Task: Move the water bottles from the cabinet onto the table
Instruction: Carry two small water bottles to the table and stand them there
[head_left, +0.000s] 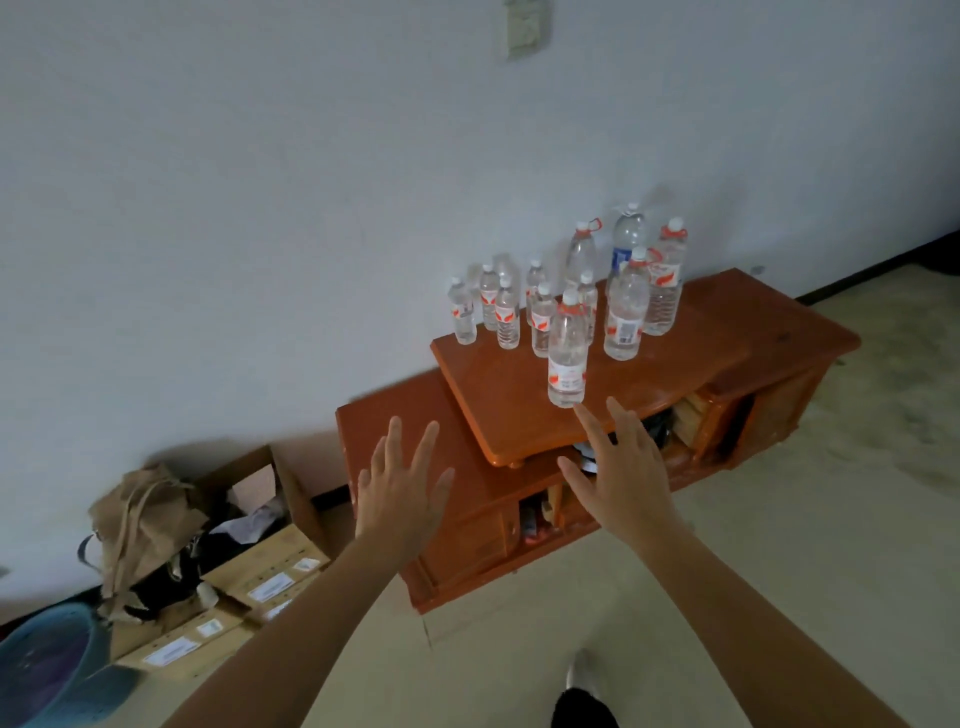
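Note:
Several clear water bottles with red-and-white labels stand on the raised top of a low orange-brown wooden cabinet against the wall. The nearest bottle stands alone toward the front edge. Larger bottles are grouped at the back right, smaller ones at the back left. My right hand is stretched out with spread straight fingers, its fingertips just below the nearest bottle and apart from it. My left hand is held flat with fingers spread over the cabinet's lower left part. Both hands hold nothing.
Open cardboard boxes with a crumpled brown paper bag sit on the floor to the left of the cabinet. A blue basin is at the bottom left corner. Bare pale floor spreads to the right. The cabinet's open shelves hold dark items.

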